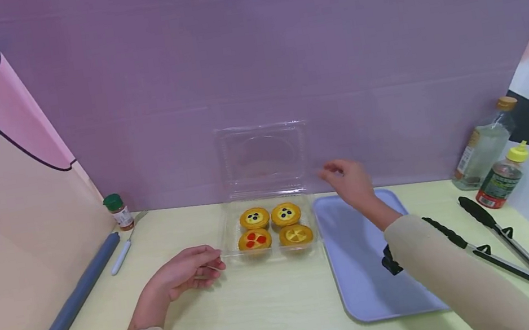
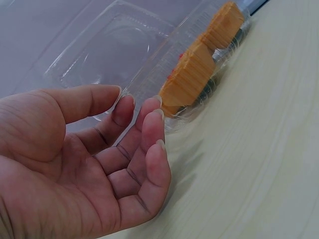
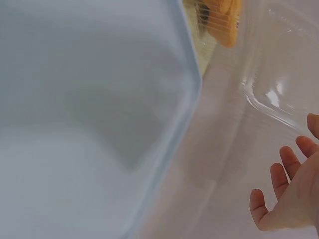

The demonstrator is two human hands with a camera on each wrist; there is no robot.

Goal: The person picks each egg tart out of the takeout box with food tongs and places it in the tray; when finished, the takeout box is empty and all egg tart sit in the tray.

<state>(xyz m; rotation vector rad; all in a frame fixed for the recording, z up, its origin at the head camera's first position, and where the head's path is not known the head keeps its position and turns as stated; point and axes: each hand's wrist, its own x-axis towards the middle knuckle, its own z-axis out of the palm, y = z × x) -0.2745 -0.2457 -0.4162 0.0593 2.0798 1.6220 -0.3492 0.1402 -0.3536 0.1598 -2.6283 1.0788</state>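
Note:
A clear plastic clamshell container (image 1: 227, 233) stands on the table, its transparent lid (image 1: 263, 159) raised against the purple backdrop. Inside sit several egg tarts: two with dark dots (image 1: 254, 218), one with red pieces (image 1: 254, 240) and one with yellow pieces (image 1: 296, 234). At the front left corner, my left hand (image 1: 188, 270) pinches the rim between thumb and index finger; its other fingers curl loosely, as the left wrist view shows. My right hand (image 1: 349, 182) is in the air right of the lid, fingers loosely bent, holding nothing. In the right wrist view a gap separates that hand (image 3: 294, 184) from the lid.
Under my right forearm lies a lavender tray (image 1: 361, 264). Black-handled tongs (image 1: 503, 249) lie at the right, before a clear bottle (image 1: 485, 149) and a yellow-capped bottle (image 1: 502, 178). Leftward are a green-capped jar (image 1: 119, 212), a light-handled utensil (image 1: 121, 257) and a blue roll (image 1: 79, 295).

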